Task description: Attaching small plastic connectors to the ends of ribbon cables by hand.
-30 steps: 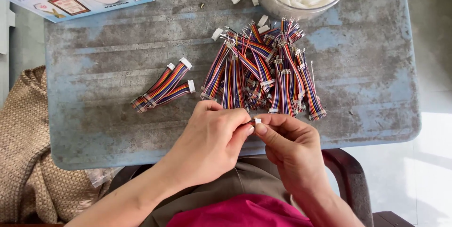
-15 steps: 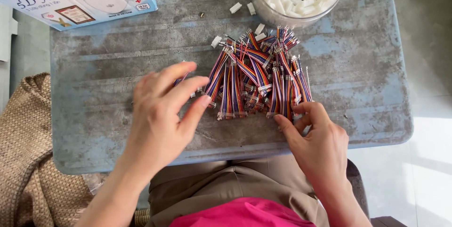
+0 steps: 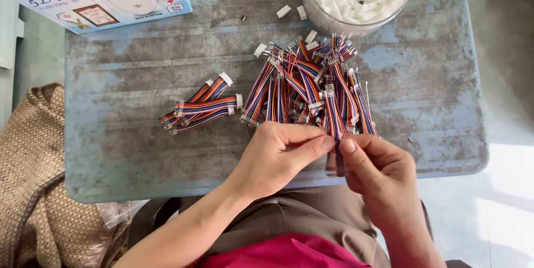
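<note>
OK, my left hand [image 3: 272,157] and right hand [image 3: 378,170] both pinch one striped ribbon cable [image 3: 335,129], lower centre, below the cable pile [image 3: 311,87].

I see soft, even daylight on the table [image 3: 139,151], sharp throughout. Hard sun glares on the floor [image 3: 500,190] at near right, washing it out.

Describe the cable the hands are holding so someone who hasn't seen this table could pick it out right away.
Start at the worn grey-blue table and find the big pile of striped ribbon cables near its middle. Just below the pile, at the near edge, the left hand and right hand pinch one short multicoloured cable between their fingertips. It alone is held upright off the table; the others lie flat.
</note>
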